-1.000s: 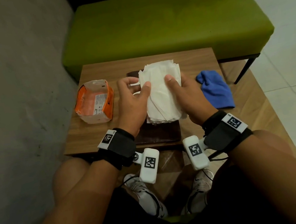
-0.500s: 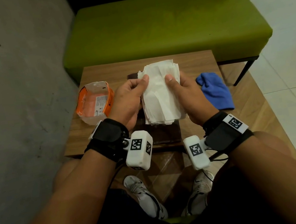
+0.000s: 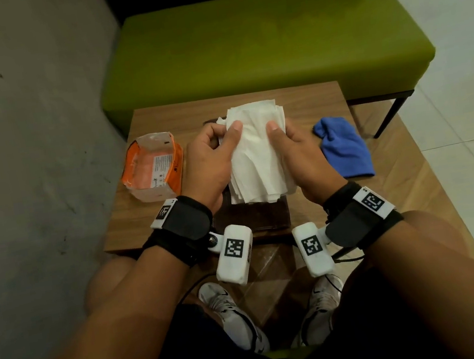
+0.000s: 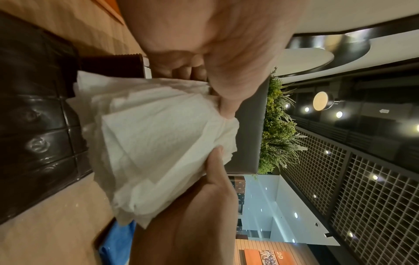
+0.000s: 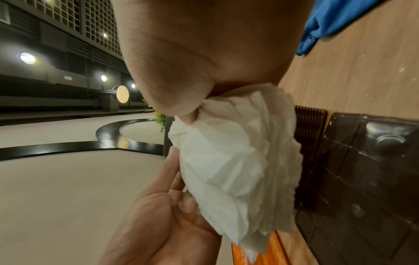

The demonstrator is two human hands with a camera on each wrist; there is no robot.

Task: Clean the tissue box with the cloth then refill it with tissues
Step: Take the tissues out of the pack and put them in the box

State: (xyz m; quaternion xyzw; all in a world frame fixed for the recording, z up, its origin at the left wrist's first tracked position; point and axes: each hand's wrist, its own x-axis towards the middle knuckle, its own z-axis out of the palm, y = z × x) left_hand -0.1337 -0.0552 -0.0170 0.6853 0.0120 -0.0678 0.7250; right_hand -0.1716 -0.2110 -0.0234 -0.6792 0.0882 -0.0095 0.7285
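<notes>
Centrally, a white tissue stack (image 3: 258, 157) held above the dark tissue box (image 3: 253, 216), pinched by the left hand (image 3: 212, 164) and the right hand (image 3: 299, 154), thumbs on top. Blue cloth (image 3: 343, 148) lying right; orange wrapper (image 3: 152, 169), seemingly emptied, left.

A: Wrists? Each carries a wide black strap (image 3: 185, 225), with a white tag printed with a black square code on its outer side.

B: And a rounded white camera block (image 3: 234, 254) hangs off the left strap on a small metal joint, coded too. Its twin (image 3: 313, 247) sits on the right, with a thin black cable (image 3: 347, 256) trailing.

A: Forearms bare. Dark shorts. White sneakers (image 3: 233, 318) with dark swooshes.
</notes>
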